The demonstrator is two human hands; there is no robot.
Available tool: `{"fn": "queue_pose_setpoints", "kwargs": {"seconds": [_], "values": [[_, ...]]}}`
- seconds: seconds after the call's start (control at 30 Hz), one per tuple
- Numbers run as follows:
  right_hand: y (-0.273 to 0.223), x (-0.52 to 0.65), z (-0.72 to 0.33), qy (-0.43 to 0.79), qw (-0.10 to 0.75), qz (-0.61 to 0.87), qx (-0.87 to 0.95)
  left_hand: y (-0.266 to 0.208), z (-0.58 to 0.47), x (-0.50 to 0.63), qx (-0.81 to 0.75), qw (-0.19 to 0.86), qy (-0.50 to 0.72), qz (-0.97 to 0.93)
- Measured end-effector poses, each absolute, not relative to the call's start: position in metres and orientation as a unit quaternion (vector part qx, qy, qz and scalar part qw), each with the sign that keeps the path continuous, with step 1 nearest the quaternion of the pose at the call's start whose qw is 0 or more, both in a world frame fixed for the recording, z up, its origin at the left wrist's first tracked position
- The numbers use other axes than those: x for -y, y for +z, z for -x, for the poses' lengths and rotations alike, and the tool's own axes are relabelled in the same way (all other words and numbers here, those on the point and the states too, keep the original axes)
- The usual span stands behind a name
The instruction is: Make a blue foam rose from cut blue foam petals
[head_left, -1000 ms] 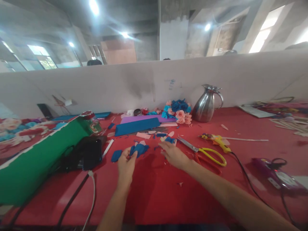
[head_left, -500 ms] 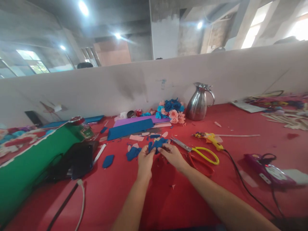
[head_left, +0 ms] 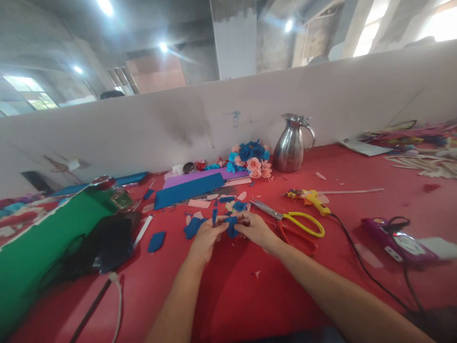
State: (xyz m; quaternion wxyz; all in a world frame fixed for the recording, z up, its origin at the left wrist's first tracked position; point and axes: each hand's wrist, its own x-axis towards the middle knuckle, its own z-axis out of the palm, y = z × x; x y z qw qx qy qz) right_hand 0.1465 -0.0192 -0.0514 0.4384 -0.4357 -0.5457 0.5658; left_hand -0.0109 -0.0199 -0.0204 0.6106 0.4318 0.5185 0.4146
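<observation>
Both hands meet over the red table, pinching a small blue crepe-paper petal [head_left: 231, 227]. My left hand [head_left: 206, 237] has its fingertips closed on the petal's left side, and a narrow rolled blue piece [head_left: 214, 217] sticks up by its fingers. On the petal's right edge, my right hand [head_left: 256, 231] is closed with thumb and fingers. Just beyond the fingers lie blue and pink paper scraps [head_left: 194, 227]. Scissors [head_left: 276, 214] with a yellow and a red handle rest right of my right hand. A loose blue petal [head_left: 156, 242] lies to the left.
Blue paper [head_left: 189, 189] and a paper-flower bunch [head_left: 255, 157] lie behind, near a steel jug [head_left: 291, 145]. At right are a yellow glue gun [head_left: 314, 200] and a purple power strip [head_left: 396, 240] with cords. A green box [head_left: 67, 233] and black device [head_left: 114, 245] stand left.
My hands have drawn slightly apart, and the blue petal between them now shows flatter. The narrow blue piece now stands up by my left fingers. The view has shifted slightly.
</observation>
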Motion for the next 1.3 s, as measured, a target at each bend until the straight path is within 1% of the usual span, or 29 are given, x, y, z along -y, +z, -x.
{"fn": "queue_pose_setpoints", "kwargs": {"seconds": [0.07, 0.1, 0.2, 0.27, 0.37, 0.53, 0.73, 0.8, 1.0, 1.17, 1.3], "values": [[-0.053, 0.02, -0.147, 0.54, 0.438, 0.453, 0.557, -0.028, 0.015, 0.018, -0.537, 0.586, 0.41, -0.447], [-0.054, 0.021, -0.148, 0.509, 0.442, 0.465, 0.575, -0.031, 0.017, 0.017, -0.549, 0.565, 0.411, -0.458], [-0.054, 0.024, -0.15, 0.347, 0.447, 0.487, 0.666, -0.039, 0.023, 0.011, -0.578, 0.461, 0.426, -0.521], [-0.054, 0.026, -0.148, 0.267, 0.415, 0.484, 0.723, -0.042, 0.026, 0.008, -0.593, 0.389, 0.416, -0.569], [-0.054, 0.029, -0.142, 0.222, 0.353, 0.489, 0.766, -0.046, 0.029, 0.006, -0.608, 0.335, 0.395, -0.602], [-0.049, 0.034, -0.131, 0.172, 0.275, 0.508, 0.798, -0.047, 0.029, 0.006, -0.604, 0.371, 0.388, -0.588], [-0.053, 0.036, -0.125, 0.119, 0.231, 0.508, 0.821, -0.036, 0.025, 0.011, -0.587, 0.45, 0.414, -0.531], [-0.056, 0.036, -0.125, 0.12, 0.24, 0.511, 0.817, -0.033, 0.024, 0.012, -0.587, 0.469, 0.423, -0.507], [-0.063, 0.033, -0.129, 0.16, 0.315, 0.506, 0.787, -0.026, 0.022, 0.015, -0.576, 0.492, 0.432, -0.49], [-0.069, 0.029, -0.129, 0.171, 0.334, 0.502, 0.779, -0.027, 0.02, 0.017, -0.56, 0.522, 0.418, -0.49], [-0.071, 0.027, -0.13, 0.186, 0.345, 0.498, 0.773, -0.038, 0.025, 0.012, -0.566, 0.498, 0.422, -0.503]]}}
